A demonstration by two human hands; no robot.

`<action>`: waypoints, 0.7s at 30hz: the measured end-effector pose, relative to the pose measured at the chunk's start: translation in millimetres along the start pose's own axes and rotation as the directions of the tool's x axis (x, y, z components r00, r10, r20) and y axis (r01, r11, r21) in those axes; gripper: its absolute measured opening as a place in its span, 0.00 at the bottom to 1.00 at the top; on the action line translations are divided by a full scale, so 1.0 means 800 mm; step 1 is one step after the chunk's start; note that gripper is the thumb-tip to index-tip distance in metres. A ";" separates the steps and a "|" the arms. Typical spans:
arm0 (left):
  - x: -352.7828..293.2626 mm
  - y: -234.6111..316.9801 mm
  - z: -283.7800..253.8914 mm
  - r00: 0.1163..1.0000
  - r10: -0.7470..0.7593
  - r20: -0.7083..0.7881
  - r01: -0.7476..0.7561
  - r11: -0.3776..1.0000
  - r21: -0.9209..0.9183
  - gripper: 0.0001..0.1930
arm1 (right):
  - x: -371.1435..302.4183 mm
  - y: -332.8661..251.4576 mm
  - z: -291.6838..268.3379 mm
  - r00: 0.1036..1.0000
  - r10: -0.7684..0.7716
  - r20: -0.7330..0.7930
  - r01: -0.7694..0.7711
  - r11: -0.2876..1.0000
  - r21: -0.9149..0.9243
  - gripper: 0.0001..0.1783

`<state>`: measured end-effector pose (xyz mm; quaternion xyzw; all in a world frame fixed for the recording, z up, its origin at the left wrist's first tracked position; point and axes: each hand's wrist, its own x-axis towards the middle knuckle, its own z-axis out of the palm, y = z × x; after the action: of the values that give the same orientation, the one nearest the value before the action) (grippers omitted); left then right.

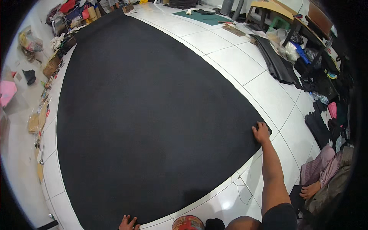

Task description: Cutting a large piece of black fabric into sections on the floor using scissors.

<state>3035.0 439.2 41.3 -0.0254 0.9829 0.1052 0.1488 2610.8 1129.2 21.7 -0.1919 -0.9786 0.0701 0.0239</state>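
Observation:
A huge sheet of black material point(153, 115) lies spread over the floor, its surface smooth and matte. My right hand point(262, 133) rests on its right corner, fingers apart and slightly bent against the material. At the lower edge of the picture, my left hand point(128, 223) touches the sheet's near edge with its fingers spread; part of that hand is cut off by the frame. Neither hand visibly lifts the sheet. Close to my knees stands a round red container point(188, 223), partly cut off.
White tiles point(268, 99) border the sheet. Another person's hand point(310, 189) rests at the lower right beside pinkish cloth. Folded black material point(274, 61) lies at right near a cluttered wooden table point(276, 5). A green cutting mat point(201, 17) lies far off. Clothes point(67, 17) pile up far left.

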 end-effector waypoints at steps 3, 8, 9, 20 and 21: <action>0.005 0.002 0.000 1.000 -0.030 -0.001 0.030 0.999 -0.024 0.24 | 0.018 0.026 -0.001 0.990 0.139 0.000 -0.139 0.989 -0.049 0.31; 0.000 0.002 -0.005 1.000 0.017 -0.026 -0.017 1.000 -0.024 0.25 | 0.049 0.039 -0.004 0.978 0.202 0.059 -0.197 0.977 -0.088 0.28; -0.001 0.004 -0.010 1.000 -0.001 -0.022 0.001 0.999 -0.035 0.24 | 0.050 0.039 -0.003 0.974 0.221 0.058 -0.214 0.971 -0.102 0.28; 0.014 0.019 -0.022 0.996 -0.069 0.061 0.073 0.995 -0.066 0.23 | 0.096 0.077 0.003 0.909 0.344 0.236 -0.349 0.937 -0.025 0.33; 0.015 0.021 -0.021 0.996 -0.065 0.065 0.070 0.995 -0.067 0.23 | 0.097 0.078 0.006 0.904 0.364 0.223 -0.368 0.929 -0.025 0.33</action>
<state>3017.7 452.0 56.7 -0.0604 0.9721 0.1347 0.1823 2561.6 1215.2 9.7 -0.3628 -0.9209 0.1030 -0.0982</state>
